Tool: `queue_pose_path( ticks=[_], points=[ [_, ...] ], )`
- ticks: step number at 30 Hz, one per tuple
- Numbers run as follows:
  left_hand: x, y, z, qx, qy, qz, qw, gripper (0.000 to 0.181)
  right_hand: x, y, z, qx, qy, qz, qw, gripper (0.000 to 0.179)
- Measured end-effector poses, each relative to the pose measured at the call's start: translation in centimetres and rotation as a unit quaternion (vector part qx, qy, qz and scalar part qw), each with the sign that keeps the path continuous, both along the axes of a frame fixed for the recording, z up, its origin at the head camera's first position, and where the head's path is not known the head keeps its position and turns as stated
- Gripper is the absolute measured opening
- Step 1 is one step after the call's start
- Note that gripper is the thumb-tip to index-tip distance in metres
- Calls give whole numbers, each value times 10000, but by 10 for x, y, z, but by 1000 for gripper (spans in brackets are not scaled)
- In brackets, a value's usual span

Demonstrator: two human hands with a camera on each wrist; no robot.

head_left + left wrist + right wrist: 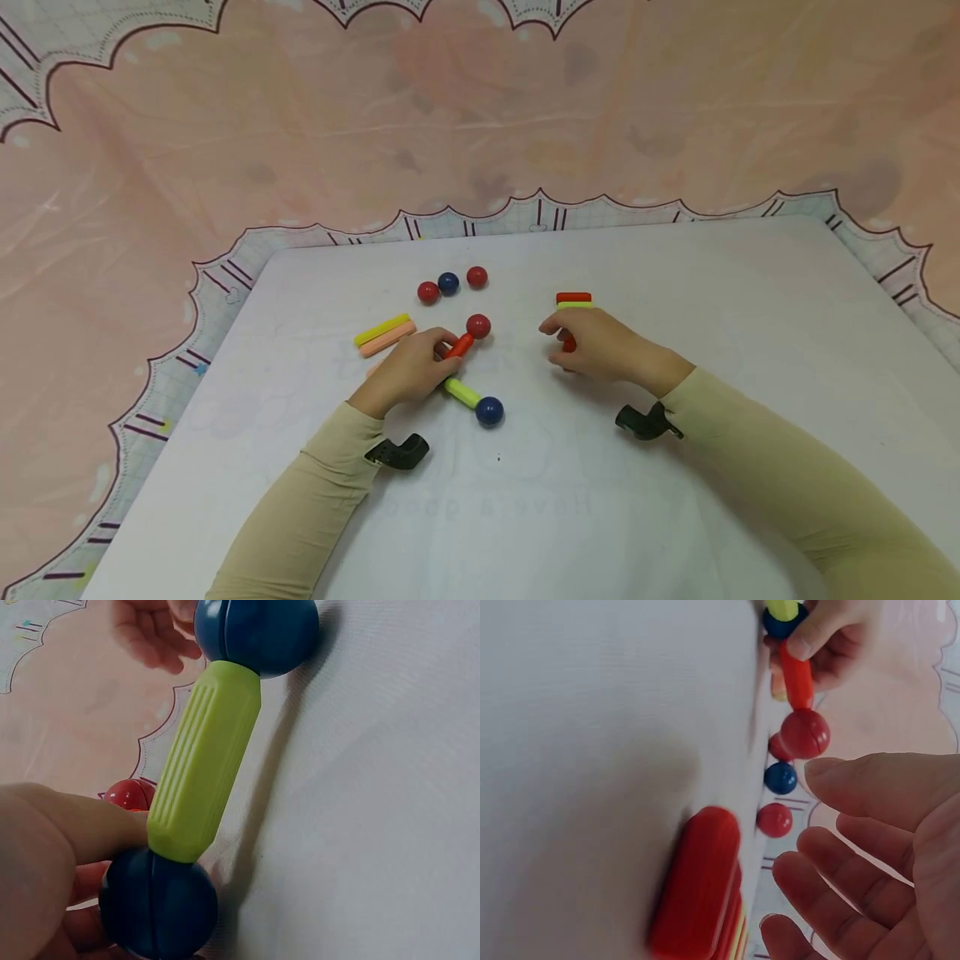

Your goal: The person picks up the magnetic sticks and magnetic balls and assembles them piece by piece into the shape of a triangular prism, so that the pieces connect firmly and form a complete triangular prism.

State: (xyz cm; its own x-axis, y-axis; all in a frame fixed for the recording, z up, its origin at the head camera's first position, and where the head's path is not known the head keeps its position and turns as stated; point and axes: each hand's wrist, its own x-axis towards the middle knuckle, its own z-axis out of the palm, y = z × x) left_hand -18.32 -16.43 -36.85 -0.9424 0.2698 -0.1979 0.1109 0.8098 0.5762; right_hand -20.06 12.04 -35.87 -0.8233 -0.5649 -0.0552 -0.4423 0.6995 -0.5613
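My left hand [411, 367] grips a joined piece of toy rods and balls at its corner. From that corner a red rod [461, 345] runs to a red ball [478, 326], and a lime-green rod [462, 392] runs to a dark blue ball [490, 412]. The corner itself is another blue ball [159, 904], covered by the hand in the head view. My right hand [603, 346] hovers with parted fingers around a loose red rod [697, 885], holding nothing. A gap shows between its fingers and that rod in the right wrist view.
Behind the joined piece sit a blue ball [448, 283] and two red balls [477, 277]. A yellow rod [382, 329] and a peach rod [387, 339] lie left of them. Beyond the right hand lie another red rod [573, 297] and a green one [575, 305].
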Motion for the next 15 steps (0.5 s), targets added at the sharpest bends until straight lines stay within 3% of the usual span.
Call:
queue_pose_path(
  ticks=[15],
  points=[
    [-1,4,-4,7,-48,51,10000,37,24,32,-11,629,273,-137,9976,36]
  ],
)
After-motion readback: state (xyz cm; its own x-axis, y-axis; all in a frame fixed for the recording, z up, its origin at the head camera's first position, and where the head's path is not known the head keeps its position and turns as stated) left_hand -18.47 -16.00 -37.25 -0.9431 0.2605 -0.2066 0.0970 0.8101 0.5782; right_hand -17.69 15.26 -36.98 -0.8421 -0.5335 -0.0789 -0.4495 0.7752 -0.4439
